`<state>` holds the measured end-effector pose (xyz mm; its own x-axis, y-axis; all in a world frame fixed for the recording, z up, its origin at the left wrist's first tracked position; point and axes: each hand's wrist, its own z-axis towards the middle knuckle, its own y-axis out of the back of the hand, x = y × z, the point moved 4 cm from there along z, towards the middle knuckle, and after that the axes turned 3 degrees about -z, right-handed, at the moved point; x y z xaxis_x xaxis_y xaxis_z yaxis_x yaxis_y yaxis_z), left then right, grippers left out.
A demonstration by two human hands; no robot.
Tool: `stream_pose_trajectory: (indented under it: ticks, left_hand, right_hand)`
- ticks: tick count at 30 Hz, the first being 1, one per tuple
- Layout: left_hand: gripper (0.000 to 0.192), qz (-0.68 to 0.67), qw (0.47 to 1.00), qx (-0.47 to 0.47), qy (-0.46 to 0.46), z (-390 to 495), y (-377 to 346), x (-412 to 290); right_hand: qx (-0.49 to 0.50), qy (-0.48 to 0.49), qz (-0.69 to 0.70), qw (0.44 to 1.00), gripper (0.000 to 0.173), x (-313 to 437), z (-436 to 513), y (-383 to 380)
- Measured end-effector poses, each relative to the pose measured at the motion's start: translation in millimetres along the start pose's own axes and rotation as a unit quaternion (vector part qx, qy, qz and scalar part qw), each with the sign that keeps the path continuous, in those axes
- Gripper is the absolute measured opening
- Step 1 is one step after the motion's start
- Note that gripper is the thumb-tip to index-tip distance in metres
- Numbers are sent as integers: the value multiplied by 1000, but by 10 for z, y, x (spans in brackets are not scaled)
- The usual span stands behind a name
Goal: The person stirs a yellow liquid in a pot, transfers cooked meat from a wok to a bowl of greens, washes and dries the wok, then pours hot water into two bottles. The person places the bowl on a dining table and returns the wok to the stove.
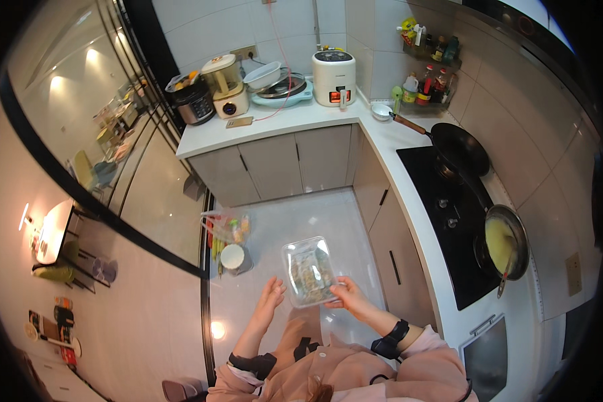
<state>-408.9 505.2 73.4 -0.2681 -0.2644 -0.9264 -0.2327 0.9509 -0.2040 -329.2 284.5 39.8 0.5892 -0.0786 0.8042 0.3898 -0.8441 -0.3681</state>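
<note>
My right hand (345, 295) grips the lower right corner of a clear plastic food container (309, 271), held in front of me above the floor. Its lid looks closed, and greenish-brown food shows through it; what food it is, I cannot tell. My left hand (272, 296) is just left of the container, fingers apart, touching nothing. To the right, a pan (521, 251) of yellow food or liquid sits on the black gas hob (444, 226), with a utensil resting in it. Behind it stands a black wok with a wooden handle (460, 145).
On the back counter (291, 120) stand a white air fryer (334, 80), a blender (224, 88) and an electric cooker (193, 103). A white canister (235, 259) and bagged groceries (226, 226) are on the floor by the sliding door frame. Bottles fill the wall rack (427, 93).
</note>
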Motion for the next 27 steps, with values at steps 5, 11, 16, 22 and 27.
stream_pose_trajectory:
  ticks: [5,11,16,22,27]
  left_hand:
    - [60,23,998,51,13,1139,284,-590]
    - [57,69,991,117,6,2358,264,-1174]
    - [53,85,983,148,62,3203,133,-1298]
    - [55,114,982,126,85,4250,-155,-1521]
    - [56,123,980,132,86,5021,-529,-1781]
  right_hand:
    - [-128,84,101,983,43,626,1109,464]
    - [-287,219,174,916,36,1509,2311,1275]
    - [-365,291,248,849,32,2189,3146,2136]
    - [-453,254,347,781,42,2579,4001,3136]
    - [-516,235,340,750,44,2732,4540,3738]
